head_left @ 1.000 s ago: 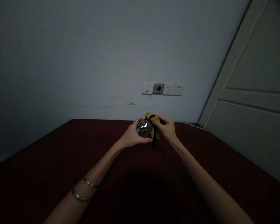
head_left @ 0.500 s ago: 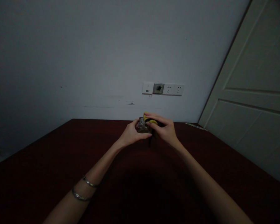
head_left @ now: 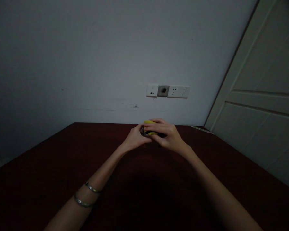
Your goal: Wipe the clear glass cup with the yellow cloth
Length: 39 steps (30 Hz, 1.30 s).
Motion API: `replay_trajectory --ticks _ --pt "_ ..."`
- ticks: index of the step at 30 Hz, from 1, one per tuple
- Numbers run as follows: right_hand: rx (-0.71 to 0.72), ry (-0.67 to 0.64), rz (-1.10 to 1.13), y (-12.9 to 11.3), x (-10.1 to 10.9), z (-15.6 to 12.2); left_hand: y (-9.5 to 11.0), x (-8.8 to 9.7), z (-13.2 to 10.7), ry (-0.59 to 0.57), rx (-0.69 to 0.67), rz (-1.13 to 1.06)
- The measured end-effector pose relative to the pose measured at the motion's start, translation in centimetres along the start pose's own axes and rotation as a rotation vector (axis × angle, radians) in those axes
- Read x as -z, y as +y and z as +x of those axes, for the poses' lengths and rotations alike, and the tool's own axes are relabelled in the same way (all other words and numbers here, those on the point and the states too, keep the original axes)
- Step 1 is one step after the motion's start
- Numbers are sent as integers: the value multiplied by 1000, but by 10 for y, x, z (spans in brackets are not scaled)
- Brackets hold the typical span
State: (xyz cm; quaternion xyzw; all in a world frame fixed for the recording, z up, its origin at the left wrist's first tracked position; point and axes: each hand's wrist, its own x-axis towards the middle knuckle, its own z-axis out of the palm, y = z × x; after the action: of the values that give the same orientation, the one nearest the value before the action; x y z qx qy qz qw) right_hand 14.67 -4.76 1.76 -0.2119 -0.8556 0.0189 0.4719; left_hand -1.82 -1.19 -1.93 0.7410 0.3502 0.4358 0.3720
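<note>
Both my hands meet over the far part of a dark red table (head_left: 62,166). My left hand (head_left: 134,140) is closed round a small clear glossy object, of which only a sliver shows at its fingertips. My right hand (head_left: 168,136) is curled over a yellow and black object (head_left: 149,122) and covers most of it. The two objects are pressed together between my hands. Two thin bracelets (head_left: 86,195) sit on my left forearm.
A pale wall stands just behind the table, with a strip of sockets (head_left: 168,91) above my hands. A light panelled door (head_left: 262,96) is on the right. A thin flat item (head_left: 202,129) lies at the table's far right edge.
The clear object showed plainly in my left hand a second ago; now both hands have closed in and hide it. The yellow and black object has turned and its hanging black part is covered.
</note>
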Motion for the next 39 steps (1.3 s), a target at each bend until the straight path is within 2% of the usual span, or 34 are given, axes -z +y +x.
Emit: replay_trajectory --ticks 4,6,8,11,14,17,20,22,24,27,30,32,34,37,39 --pt "-190 182 -51 7 1 1 7 -3 -2 41 -42 67" --pt "-193 204 -92 8 -1 1 8 -3 -2 56 -28 121" --pt "-99 141 -115 5 -3 1 7 -2 -1 79 -12 181" --pt "35 -48 -134 -5 -7 2 2 1 1 103 -31 270" --pt "53 -137 -133 -10 -9 3 -2 4 2 118 -93 285" --pt "-4 -13 -44 -3 -9 2 1 3 1 133 -72 238" --pt "-176 188 100 9 -5 1 8 -1 -1 111 10 113" --pt "-300 258 183 15 -2 0 12 -3 -3 66 43 18" --pt "-346 264 233 17 1 -1 14 -4 -4 -3 72 -83" --pt "-252 197 259 14 6 -2 14 -2 -3 -90 118 -209" --pt "-140 92 259 9 8 -2 13 0 -3 -104 111 -253" --pt "-122 73 257 7 8 -1 14 1 -3 -97 90 -256" --pt "-172 131 260 7 7 0 15 2 -3 -98 83 -252" --pt "-335 269 263 9 4 1 17 1 -4 -124 72 -250" --pt "-393 301 279 11 3 0 18 0 -5 -138 68 -247"
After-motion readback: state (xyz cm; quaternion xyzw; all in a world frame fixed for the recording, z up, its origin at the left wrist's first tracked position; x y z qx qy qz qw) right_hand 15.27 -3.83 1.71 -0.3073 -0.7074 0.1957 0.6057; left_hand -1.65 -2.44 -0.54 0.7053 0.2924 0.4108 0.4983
